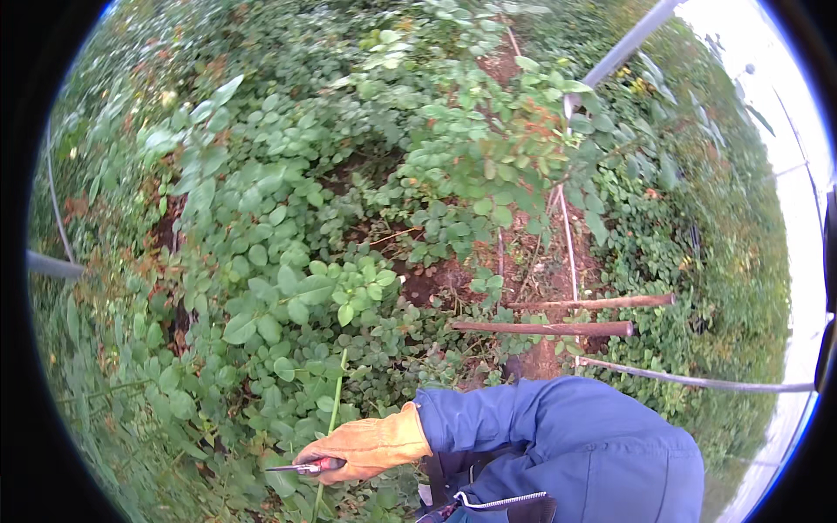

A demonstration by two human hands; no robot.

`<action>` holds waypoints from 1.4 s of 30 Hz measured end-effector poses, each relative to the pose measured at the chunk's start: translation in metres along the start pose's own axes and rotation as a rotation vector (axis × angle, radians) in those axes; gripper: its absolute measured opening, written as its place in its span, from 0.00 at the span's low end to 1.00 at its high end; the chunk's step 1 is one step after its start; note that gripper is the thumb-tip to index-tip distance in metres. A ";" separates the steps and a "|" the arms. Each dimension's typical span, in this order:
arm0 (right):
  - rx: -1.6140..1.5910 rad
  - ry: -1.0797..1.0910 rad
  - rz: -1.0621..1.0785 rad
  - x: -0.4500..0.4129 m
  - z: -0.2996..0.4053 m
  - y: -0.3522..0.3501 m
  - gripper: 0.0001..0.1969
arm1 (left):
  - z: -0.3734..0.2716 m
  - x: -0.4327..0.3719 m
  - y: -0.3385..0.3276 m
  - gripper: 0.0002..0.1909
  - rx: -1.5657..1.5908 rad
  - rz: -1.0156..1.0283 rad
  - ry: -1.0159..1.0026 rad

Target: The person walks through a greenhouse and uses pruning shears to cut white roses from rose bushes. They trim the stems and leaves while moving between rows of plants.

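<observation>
My right hand [366, 450], in an orange leather work glove below a blue jacket sleeve [484, 418], is shut around red-handled pruning shears [324, 465]. Their metal blade points left over the leaves. A long bare green stem [338, 392] runs past the glove, its upper end standing free and its lower part emerging beneath the hand. Whether the glove grips this stem too, I cannot tell. Leafy rose-like bushes [261, 248] surround the hand. My left hand is out of view.
Two brown poles [543, 328] jut across the strip of soil [546, 359] right of the bushes. A thin pale rail or line [569, 242] runs along that strip. Grey pipes [628, 42] cross the upper right and far left [55, 267]. More foliage [732, 261] stands at right.
</observation>
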State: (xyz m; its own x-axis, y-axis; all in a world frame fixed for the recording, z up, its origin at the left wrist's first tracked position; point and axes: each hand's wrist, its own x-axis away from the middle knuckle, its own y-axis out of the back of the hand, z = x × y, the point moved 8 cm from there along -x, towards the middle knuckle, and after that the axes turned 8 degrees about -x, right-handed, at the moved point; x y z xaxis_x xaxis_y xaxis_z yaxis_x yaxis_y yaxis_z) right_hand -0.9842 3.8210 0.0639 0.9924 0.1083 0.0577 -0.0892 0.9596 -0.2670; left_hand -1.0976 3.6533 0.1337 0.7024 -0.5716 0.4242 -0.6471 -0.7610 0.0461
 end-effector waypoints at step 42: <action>-0.911 0.120 -1.818 0.964 -0.019 -0.096 0.19 | 0.123 0.464 -0.862 0.23 -0.291 1.368 -0.447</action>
State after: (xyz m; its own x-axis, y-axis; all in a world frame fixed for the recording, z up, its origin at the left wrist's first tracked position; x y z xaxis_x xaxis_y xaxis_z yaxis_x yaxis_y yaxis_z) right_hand -0.0175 3.8287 0.1272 -0.1280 -0.6824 0.7197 0.8331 -0.4677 -0.2953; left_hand -0.1775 4.0064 0.1792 -0.4979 -0.8670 -0.0210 -0.8667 0.4966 0.0470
